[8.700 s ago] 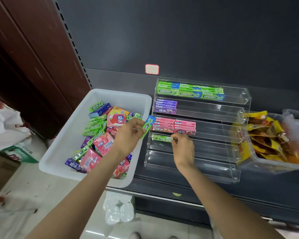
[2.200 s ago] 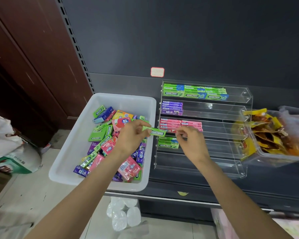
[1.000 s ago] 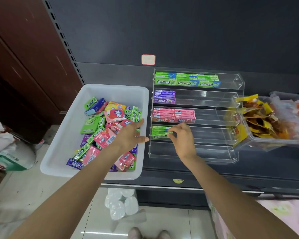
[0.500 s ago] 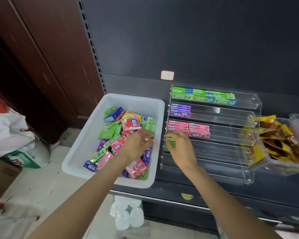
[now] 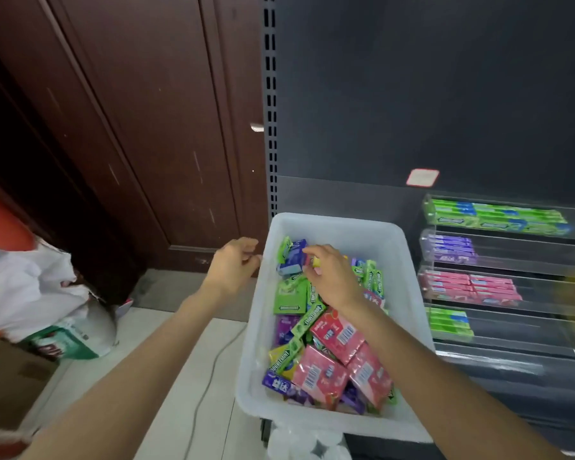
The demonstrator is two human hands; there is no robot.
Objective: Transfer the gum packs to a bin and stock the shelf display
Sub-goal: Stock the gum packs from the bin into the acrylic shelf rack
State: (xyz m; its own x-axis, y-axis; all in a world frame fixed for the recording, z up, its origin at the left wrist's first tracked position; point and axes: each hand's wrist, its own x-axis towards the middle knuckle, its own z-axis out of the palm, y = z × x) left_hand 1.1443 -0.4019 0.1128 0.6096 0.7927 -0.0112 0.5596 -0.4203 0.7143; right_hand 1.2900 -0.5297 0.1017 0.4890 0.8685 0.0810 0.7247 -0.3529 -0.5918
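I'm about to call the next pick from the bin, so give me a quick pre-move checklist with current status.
1. Right hand is inside the white bin, over the packs: ok.
2. Right hand has a firm hold on a pack: cannot tell; fingers curl by the blue pack.
3. Left hand free, holding nothing: ok.
4. Room left on the lower green row of the clear display: ok.
5. Bin fully supported on the shelf: cannot tell.

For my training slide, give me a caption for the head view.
Right hand reaches into the white bin of gum packs beside the acrylic shelf display.
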